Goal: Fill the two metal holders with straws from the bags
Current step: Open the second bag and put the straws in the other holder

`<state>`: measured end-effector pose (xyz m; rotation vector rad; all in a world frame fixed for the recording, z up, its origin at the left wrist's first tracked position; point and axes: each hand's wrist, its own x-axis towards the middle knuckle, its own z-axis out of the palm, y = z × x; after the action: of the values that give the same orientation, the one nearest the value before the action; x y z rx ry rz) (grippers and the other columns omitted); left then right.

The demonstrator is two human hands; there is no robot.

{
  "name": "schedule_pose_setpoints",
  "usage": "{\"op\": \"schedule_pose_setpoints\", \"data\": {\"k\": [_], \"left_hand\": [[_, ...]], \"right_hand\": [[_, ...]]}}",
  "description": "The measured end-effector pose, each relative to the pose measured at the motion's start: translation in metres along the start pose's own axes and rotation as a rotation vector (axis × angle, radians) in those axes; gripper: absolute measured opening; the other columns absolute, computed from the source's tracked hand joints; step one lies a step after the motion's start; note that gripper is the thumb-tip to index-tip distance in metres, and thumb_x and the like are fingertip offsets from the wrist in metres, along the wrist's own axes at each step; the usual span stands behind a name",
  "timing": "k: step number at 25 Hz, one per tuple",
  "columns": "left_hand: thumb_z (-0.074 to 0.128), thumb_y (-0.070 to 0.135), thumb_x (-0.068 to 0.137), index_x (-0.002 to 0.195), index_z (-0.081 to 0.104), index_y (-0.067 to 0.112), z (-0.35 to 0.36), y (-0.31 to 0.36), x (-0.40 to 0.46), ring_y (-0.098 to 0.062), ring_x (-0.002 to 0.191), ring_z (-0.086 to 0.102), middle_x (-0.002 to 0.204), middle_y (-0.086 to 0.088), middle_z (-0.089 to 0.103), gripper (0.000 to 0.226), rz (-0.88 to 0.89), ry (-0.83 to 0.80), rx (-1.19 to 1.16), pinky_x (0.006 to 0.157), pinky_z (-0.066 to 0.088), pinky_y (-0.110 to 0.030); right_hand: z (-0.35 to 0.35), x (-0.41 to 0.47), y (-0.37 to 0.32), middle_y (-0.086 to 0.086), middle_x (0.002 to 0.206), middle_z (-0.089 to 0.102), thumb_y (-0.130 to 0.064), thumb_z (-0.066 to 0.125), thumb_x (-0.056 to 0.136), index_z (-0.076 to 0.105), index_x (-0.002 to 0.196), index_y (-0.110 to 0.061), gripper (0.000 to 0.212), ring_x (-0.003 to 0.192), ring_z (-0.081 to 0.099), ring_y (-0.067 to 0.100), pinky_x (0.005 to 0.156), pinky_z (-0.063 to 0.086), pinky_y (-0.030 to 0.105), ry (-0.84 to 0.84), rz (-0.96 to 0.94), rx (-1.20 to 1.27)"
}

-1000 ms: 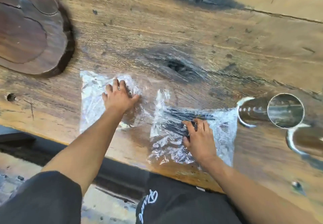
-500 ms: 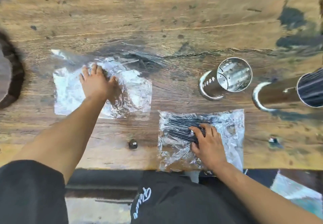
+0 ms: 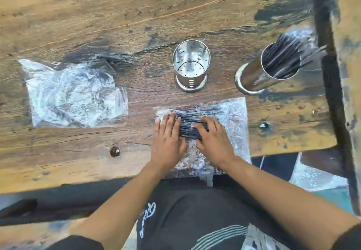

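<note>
Two shiny metal holders stand on the wooden table. The middle holder (image 3: 191, 65) is empty, its perforated bottom showing. The right holder (image 3: 270, 68) has black straws inside. A clear plastic bag (image 3: 232, 113) with a bundle of black straws (image 3: 188, 125) lies at the table's near edge. My left hand (image 3: 168, 134) and my right hand (image 3: 212, 136) both rest on this bag, fingers curled over the straw bundle through the plastic. A second clear bag (image 3: 72, 95) lies crumpled and flat at the left, with no straws visible in it.
The wooden table (image 3: 117, 15) has dark stains and two round metal bolt heads (image 3: 114, 151) (image 3: 264, 125). A dark gap (image 3: 330, 93) runs along the table's right side. My dark shorts show below the near edge.
My left hand has left the crumpled left bag and moved right onto the straw bag beside my right hand. The view has shifted, so both holders now stand in full view.
</note>
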<state>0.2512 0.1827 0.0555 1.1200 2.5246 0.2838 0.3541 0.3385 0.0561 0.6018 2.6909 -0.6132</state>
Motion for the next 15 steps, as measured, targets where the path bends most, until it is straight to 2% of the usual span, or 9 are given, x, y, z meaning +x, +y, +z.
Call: {"op": "schedule_pose_setpoints", "data": {"k": [3,6,10,15], "left_hand": [[0.054,0.050,0.092,0.160,0.036,0.013,0.020,0.032,0.020,-0.034,0.159,0.016,0.170,-0.014,0.025,0.079,0.015,-0.046,0.055,0.129,0.011,-0.054],[0.035,0.069,0.096,0.166,0.014,0.024,0.035,0.045,0.043,-0.033,0.161,-0.004,0.174,-0.012,0.006,0.086,-0.007,-0.119,0.149,0.129,-0.004,-0.053],[0.019,0.078,0.097,0.166,-0.004,0.028,0.051,0.052,0.054,-0.033,0.159,-0.018,0.174,-0.012,-0.009,0.088,-0.022,-0.194,0.245,0.128,-0.004,-0.059],[0.014,0.077,0.098,0.166,-0.007,0.025,0.063,0.055,0.051,-0.034,0.159,-0.019,0.173,-0.013,-0.015,0.088,-0.051,-0.173,0.275,0.127,-0.004,-0.061]], "right_hand": [[-0.006,-0.010,0.027,0.008,0.126,0.053,-0.023,0.071,0.083,0.064,0.125,-0.018,0.043,0.119,0.047,0.027,0.102,0.046,0.046,0.173,0.033,0.077],[-0.014,-0.014,0.063,0.005,0.109,0.058,-0.029,0.067,0.088,0.065,0.118,-0.017,0.032,0.104,0.052,0.024,0.092,0.048,0.041,0.239,0.181,0.145],[-0.018,-0.021,0.107,0.003,0.105,0.063,-0.040,0.067,0.092,0.062,0.115,-0.016,0.033,0.096,0.061,0.021,0.084,0.052,0.037,0.150,0.322,0.207],[-0.019,-0.027,0.135,0.001,0.105,0.062,-0.036,0.065,0.093,0.059,0.114,-0.018,0.028,0.085,0.059,0.016,0.068,0.042,0.026,0.058,0.273,0.216]]}}
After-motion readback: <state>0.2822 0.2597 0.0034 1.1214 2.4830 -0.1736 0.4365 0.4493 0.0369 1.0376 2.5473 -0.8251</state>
